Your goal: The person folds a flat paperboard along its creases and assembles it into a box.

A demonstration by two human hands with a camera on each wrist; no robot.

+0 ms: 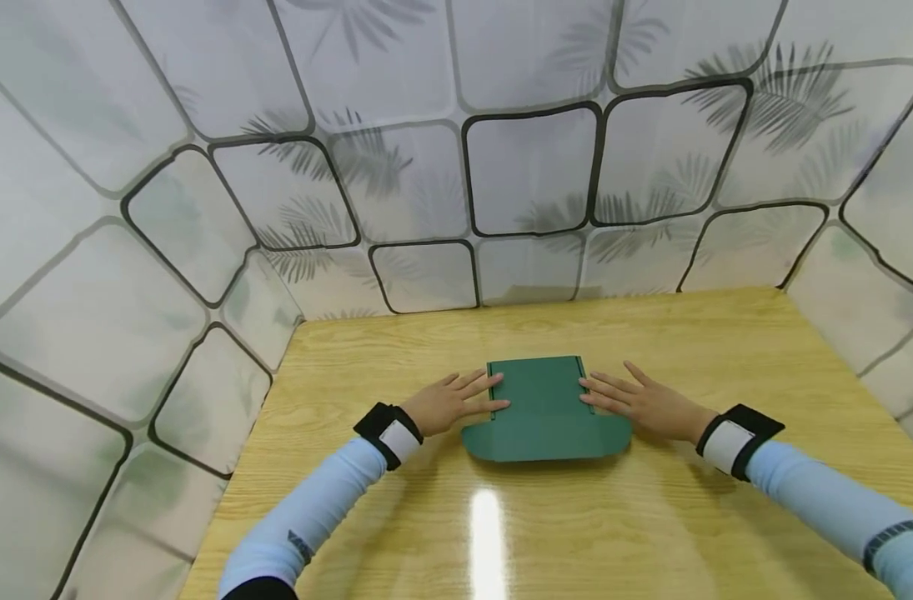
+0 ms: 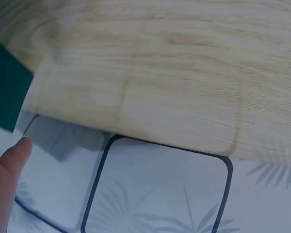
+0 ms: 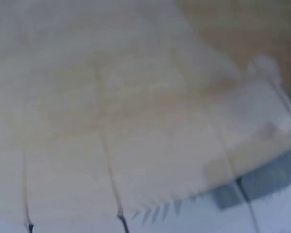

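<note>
A green cardboard mailer box [image 1: 542,392] lies on the wooden table, with a wide round-cornered flap [image 1: 548,440] on the side toward me. My left hand [image 1: 450,402] is at the box's left edge, its fingers straight and their tips over that edge. On the opposite side my right hand [image 1: 647,404] reaches in with fingers spread, the fingertips at the right edge. In the left wrist view part of the green box [image 2: 7,87] shows beside the thumb and fingertips of my left hand [image 2: 5,179]. The right wrist view is blurred and shows mostly table.
The light wooden table [image 1: 381,350] meets a pale wall covering [image 1: 531,175] with dark outlines and leaf prints at the back and sides. A bright light reflection [image 1: 488,542] lies on the tabletop in front of the box. Both wrists wear black straps.
</note>
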